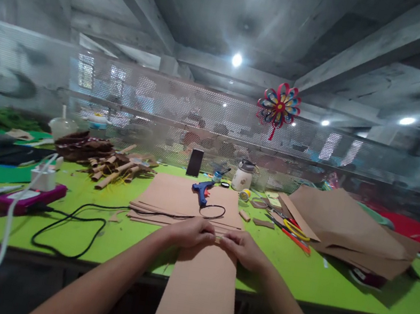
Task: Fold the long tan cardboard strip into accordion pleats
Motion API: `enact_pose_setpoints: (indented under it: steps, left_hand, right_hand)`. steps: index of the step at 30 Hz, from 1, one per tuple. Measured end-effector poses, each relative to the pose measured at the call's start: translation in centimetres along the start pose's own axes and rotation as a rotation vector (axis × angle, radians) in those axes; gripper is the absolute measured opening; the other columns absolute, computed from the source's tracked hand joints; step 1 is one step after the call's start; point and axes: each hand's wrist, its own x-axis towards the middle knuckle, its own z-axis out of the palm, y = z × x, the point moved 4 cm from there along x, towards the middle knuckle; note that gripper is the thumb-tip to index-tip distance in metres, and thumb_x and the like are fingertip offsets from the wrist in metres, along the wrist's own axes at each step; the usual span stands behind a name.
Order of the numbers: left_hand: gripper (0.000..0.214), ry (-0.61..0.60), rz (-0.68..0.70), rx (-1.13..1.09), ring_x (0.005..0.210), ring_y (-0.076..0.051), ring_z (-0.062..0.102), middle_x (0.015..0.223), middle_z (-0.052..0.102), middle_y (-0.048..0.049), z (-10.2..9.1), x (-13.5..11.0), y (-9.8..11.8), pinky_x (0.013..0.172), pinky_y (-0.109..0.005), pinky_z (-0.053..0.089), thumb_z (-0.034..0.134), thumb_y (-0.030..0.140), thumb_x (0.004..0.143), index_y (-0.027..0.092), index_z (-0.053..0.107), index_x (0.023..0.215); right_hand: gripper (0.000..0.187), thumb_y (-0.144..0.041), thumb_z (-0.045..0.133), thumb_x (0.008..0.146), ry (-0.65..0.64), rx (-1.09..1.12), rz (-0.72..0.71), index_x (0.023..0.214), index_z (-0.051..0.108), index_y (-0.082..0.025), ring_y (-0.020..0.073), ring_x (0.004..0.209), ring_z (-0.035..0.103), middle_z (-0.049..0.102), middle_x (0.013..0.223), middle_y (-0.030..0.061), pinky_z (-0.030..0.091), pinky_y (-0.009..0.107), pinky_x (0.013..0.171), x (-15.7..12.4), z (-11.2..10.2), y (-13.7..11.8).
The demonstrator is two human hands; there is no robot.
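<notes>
A sheet of brown kraft paper [199,296] lies on the near part of the table and hangs over its front edge. At its far end my left hand [194,232] and my right hand [244,248] pinch the paper, thumbs and fingertips almost meeting in the middle. The paper's far edge seems curled or folded under the fingertips, which partly hide it. Just beyond my hands is a stack of brown paper sheets [167,193]. On that stack rests a blue glue gun [201,192] with an orange trigger, its black cord looping toward the left.
A purple power strip [29,199] with a white plug sits at left. Behind it are rolled brown paper tubes [120,171]. Scissors with yellow handles [292,229], a white jar [243,178] and a black phone [195,163] stand or lie farther back. Large crumpled brown paper [352,228] covers the right.
</notes>
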Motion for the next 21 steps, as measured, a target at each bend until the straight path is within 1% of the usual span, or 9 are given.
enact_pose_setpoints:
  steps: [4, 7, 10, 13, 16, 21]
  left_hand:
    - [0.033, -0.005, -0.003, -0.015, 0.065, -0.012, 0.044, 0.07, 0.054, -0.0004, -0.3, 0.0, 0.0, 0.062, -0.021, 0.036, 0.041, 0.039, 0.083, 0.013, 0.061, 0.079]
    - [0.034, -0.015, -0.009, -0.039, 0.063, -0.011, 0.042, 0.067, 0.051, 0.0001, -0.4, 0.1, 0.0, 0.06, -0.022, 0.035, 0.042, 0.041, 0.083, 0.013, 0.059, 0.076]
    - [0.035, 0.002, -0.01, -0.056, 0.061, -0.011, 0.041, 0.065, 0.049, 0.0002, -0.6, 0.2, -0.2, 0.058, -0.022, 0.034, 0.042, 0.043, 0.082, 0.013, 0.058, 0.074]
    - [0.038, 0.032, -0.019, -0.057, 0.061, -0.012, 0.041, 0.064, 0.048, -0.0005, -0.8, 0.4, -0.5, 0.058, -0.023, 0.034, 0.041, 0.046, 0.082, 0.013, 0.057, 0.072]
    - [0.04, 0.044, -0.031, -0.068, 0.061, -0.012, 0.042, 0.065, 0.048, -0.001, -0.9, 0.7, -0.8, 0.058, -0.023, 0.034, 0.04, 0.049, 0.082, 0.014, 0.056, 0.072]
    - [0.042, 0.031, -0.026, -0.07, 0.061, -0.012, 0.042, 0.066, 0.049, -0.0017, -1.0, 0.8, -0.8, 0.059, -0.023, 0.034, 0.041, 0.051, 0.082, 0.014, 0.056, 0.071]
  right_hand:
    - [0.036, -0.044, 0.05, 0.083, 0.051, -0.052, -0.004, 0.067, 0.058, -0.013, 0.0097, 0.057, 0.037, 0.047, 0.061, -0.0012, 0.03, 0.022, 0.052, 0.0, 0.0, 0.2]
    - [0.036, -0.043, 0.053, 0.081, 0.077, -0.059, 0.033, 0.061, 0.054, -0.013, 0.0085, 0.054, 0.034, 0.043, 0.056, -0.0025, 0.026, 0.021, 0.049, 0.0, -0.4, 0.6]
    - [0.033, -0.043, 0.056, 0.077, 0.133, 0.03, 0.133, 0.062, 0.053, -0.013, 0.0073, 0.05, 0.032, 0.042, 0.053, -0.0035, 0.024, 0.021, 0.046, -0.1, -1.0, 1.2]
    - [0.032, -0.044, 0.061, 0.071, 0.24, 0.107, 0.225, 0.063, 0.055, -0.013, 0.0068, 0.046, 0.033, 0.044, 0.051, -0.0036, 0.024, 0.021, 0.044, 0.0, -1.7, 1.7]
    - [0.035, -0.046, 0.064, 0.068, 0.328, 0.146, 0.175, 0.059, 0.054, -0.013, 0.0072, 0.048, 0.036, 0.046, 0.052, -0.0026, 0.028, 0.021, 0.046, 0.2, -2.1, 1.7]
    - [0.035, -0.046, 0.064, 0.068, 0.333, 0.142, 0.181, 0.057, 0.051, -0.015, 0.0069, 0.045, 0.033, 0.039, 0.045, -0.0056, 0.026, 0.021, 0.045, 0.3, -2.0, 1.7]
